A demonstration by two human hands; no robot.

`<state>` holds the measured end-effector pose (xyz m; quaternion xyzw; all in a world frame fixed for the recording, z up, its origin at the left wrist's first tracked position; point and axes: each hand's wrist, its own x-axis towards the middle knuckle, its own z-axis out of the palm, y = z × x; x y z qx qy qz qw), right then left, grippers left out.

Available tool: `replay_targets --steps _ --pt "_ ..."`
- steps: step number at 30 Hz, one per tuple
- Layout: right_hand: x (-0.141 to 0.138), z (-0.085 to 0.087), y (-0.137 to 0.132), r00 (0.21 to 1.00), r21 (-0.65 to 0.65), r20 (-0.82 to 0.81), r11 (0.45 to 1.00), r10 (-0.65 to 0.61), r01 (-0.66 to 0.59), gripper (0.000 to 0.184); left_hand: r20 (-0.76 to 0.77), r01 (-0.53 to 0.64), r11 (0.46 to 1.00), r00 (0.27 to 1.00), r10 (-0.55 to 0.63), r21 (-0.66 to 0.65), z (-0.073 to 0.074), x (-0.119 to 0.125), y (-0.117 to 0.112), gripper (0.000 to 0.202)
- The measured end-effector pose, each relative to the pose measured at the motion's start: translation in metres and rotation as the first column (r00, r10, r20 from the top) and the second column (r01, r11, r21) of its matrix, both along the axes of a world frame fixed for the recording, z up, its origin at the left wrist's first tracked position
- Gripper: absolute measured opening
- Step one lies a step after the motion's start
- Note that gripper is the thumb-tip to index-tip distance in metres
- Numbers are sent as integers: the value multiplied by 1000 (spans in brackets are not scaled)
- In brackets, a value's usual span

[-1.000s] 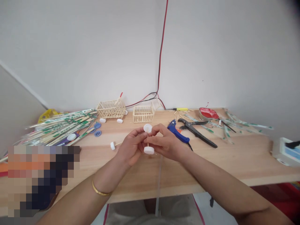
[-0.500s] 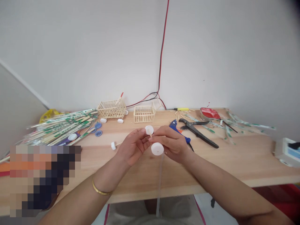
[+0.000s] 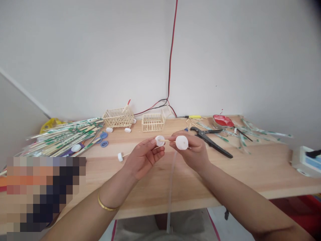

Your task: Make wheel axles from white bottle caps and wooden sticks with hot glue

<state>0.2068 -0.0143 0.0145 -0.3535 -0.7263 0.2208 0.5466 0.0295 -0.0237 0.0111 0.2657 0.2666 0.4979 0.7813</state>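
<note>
Between thumb and fingers, my left hand [image 3: 145, 154] pinches a white bottle cap [image 3: 159, 136] whose hollow side shows. My right hand [image 3: 194, 152] grips a thin wooden stick [image 3: 167, 141], and a second white bottle cap [image 3: 182, 143] sits by its fingers, closed face toward me. One end of the stick reaches into the hollow of the left cap; whether it is fixed there I cannot tell. On the table left of my left hand lies another white cap [image 3: 120, 157] with a stick in it. Behind my hands stands a small stick-built basket frame [image 3: 152, 123].
A stick-built cart [image 3: 118, 117] with white cap wheels stands back left, near bundled wrapped chopsticks [image 3: 67, 135] and blue-handled scissors [image 3: 102, 137]. Black cutters [image 3: 212, 142], a yellow-handled tool [image 3: 195, 117], a red-painted container [image 3: 223, 120] and loose wrappers [image 3: 263, 130] lie right. A white box [image 3: 306, 160] sits far right.
My hands have drawn apart. The right-hand cap has moved up and right, and the stick between the two caps now shows. The blue glue gun is now mostly hidden behind my right hand.
</note>
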Motion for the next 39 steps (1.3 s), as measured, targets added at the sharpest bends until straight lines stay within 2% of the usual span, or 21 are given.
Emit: replay_targets --steps 8,17,20,25,32,39 --pt "-2 1 -3 998 -72 -6 996 -61 60 11 -8 32 999 999 -32 29 -1 0 1 20" --pt "-1 0 0 981 -124 -178 991 -72 50 10 -4 54 998 999 -54 15 0 1 -2 21" --pt "-1 -2 2 978 -147 -202 989 -55 25 9 20 78 996 997 -79 40 2 -1 -2 31" --pt "-2 -3 5 958 -202 -287 977 -1 -60 12 47 118 992 992 -121 50 1 -3 0 29" --pt "-3 3 -1 982 -214 -184 974 33 -73 12 7 120 990 993 -121 72 -2 -2 -1 24" --pt "-1 2 1 967 -201 -252 976 32 -85 9 77 185 979 978 -192 90 -2 -3 0 28"
